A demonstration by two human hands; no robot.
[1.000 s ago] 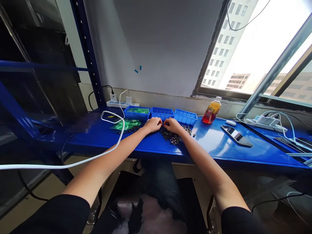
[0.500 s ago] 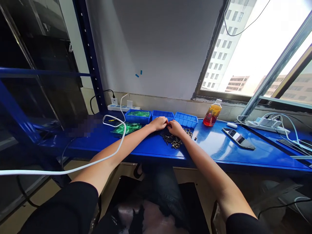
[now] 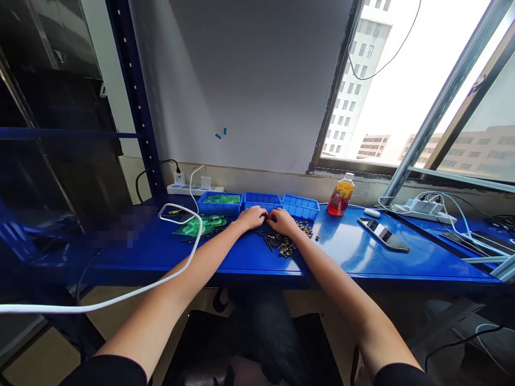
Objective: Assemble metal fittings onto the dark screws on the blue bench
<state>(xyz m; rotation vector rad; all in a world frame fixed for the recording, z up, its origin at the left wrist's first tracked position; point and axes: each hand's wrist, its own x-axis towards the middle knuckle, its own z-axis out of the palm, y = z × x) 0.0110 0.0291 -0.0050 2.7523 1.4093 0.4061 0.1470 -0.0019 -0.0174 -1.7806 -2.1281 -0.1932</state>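
My left hand [image 3: 252, 217] and my right hand [image 3: 282, 221] meet fingertip to fingertip just in front of the middle blue bin [image 3: 263, 200]. Both have curled, closed fingers; anything between them is too small or hidden to make out. Beneath and beside my right hand lies a loose heap of small dark and brassy metal parts, screw-like in shape [image 3: 286, 247]. More small shiny pieces [image 3: 306, 229] are scattered to the right of its wrist. Left of my left forearm, green plastic bags [image 3: 203, 225] rest on the blue table [image 3: 249, 262], with some dark slender parts by them.
A blue bin with green bags [image 3: 220, 203] stands at left, a ribbed blue bin [image 3: 301, 207] at right. Further right are a drink bottle [image 3: 340, 195] and a phone [image 3: 384, 234]. A white cable [image 3: 177, 274] crosses before my left arm. Power strips [image 3: 195, 190] line the back.
The view has tilted up and turned a little to the right, so everything sits lower and further left. My hands remain together at the same place by the bins.
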